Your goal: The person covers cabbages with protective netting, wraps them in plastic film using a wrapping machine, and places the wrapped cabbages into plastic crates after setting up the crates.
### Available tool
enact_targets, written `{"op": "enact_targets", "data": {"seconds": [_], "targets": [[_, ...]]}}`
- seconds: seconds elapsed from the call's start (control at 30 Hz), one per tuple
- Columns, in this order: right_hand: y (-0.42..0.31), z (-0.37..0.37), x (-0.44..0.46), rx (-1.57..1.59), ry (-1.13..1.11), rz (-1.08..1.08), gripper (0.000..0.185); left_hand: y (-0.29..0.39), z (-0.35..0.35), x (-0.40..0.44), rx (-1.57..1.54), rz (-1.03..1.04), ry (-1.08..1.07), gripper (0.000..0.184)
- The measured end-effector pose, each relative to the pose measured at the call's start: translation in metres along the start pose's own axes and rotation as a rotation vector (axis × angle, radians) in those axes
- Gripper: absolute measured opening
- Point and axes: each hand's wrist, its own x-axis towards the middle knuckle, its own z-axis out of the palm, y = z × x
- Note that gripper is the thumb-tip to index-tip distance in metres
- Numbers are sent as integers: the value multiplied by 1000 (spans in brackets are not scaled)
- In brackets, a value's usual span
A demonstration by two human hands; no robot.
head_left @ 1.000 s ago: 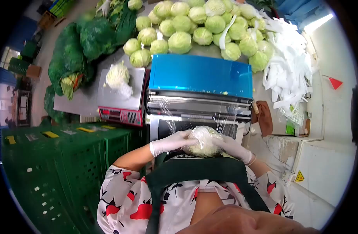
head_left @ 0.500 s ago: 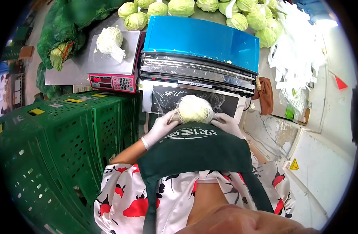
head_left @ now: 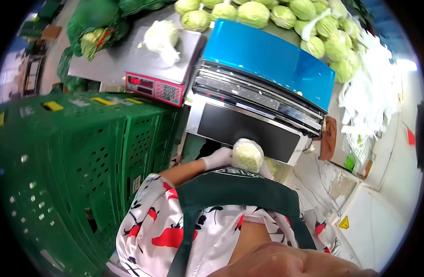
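Note:
Close to the apron, a pale green cabbage in a white foam net and clear plastic film is held at the near edge of the wrapping machine's black plate. My left hand, in a white glove, grips its left side with the fingertips partly behind it. My right hand, gloved too, is pressed to the lower right of the cabbage; its fingers are mostly hidden. Another netted cabbage sits on the steel pan of the red scale.
The machine's blue cover rises beyond the plate. Several bare cabbages lie at the back, with white foam nets piled at the right. Green crates stand close on my left. A brown cloth hangs by the machine.
The cabbage has come off the black plate toward my body, and the loose film spread around it is now gathered close. Both hands moved with it. The view has turned.

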Motion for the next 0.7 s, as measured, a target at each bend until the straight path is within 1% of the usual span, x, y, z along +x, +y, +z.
{"op": "enact_targets", "data": {"seconds": [0.03,0.07,0.1,0.13,0.17,0.23,0.27,0.3,0.37,0.47,0.5,0.53,0.57,0.6,0.63,0.67,0.7], "targets": [[-17,-4,0,164,-79,-34,32,8,-6,8,224,74,-95,21],[-32,-11,-1,404,-182,-36,33,1,-6,8,254,171,26,19],[-54,-21,-6,646,-298,-20,35,-9,-8,9,508,233,28,17],[-76,-27,-6,856,-434,-11,37,5,-24,9,531,379,129,15],[-95,-30,1,1010,-574,-15,39,35,-47,5,550,524,219,14],[-125,-32,14,1170,-774,-24,43,100,-92,19,335,548,434,9],[-138,-31,23,1205,-854,-34,45,135,-104,18,34,462,533,10],[-152,-32,29,1197,-833,-14,46,165,-113,18,-273,366,614,12],[-166,-33,29,1124,-658,3,48,206,-118,15,-501,248,317,19],[-166,-26,14,900,-260,-26,52,189,-115,20,-386,660,-166,32],[-164,-21,9,830,-137,-47,53,183,-126,11,-389,595,-450,35],[-162,-16,4,785,-43,-65,55,173,-134,4,-526,494,-554,40],[-167,-12,1,827,-57,-96,56,161,-139,1,-609,520,-429,43],[-180,-10,-3,905,-136,-138,58,157,-142,-8,-862,492,-212,42],[-236,-12,-30,1103,-471,-199,79,154,-146,-16,-1108,465,11,41],[-256,-20,-23,911,-461,-239,88,143,-155,-17,-1122,451,340,45],[-275,-30,-14,725,-431,-280,97,148,-171,-33,-1122,485,487,45]]}}
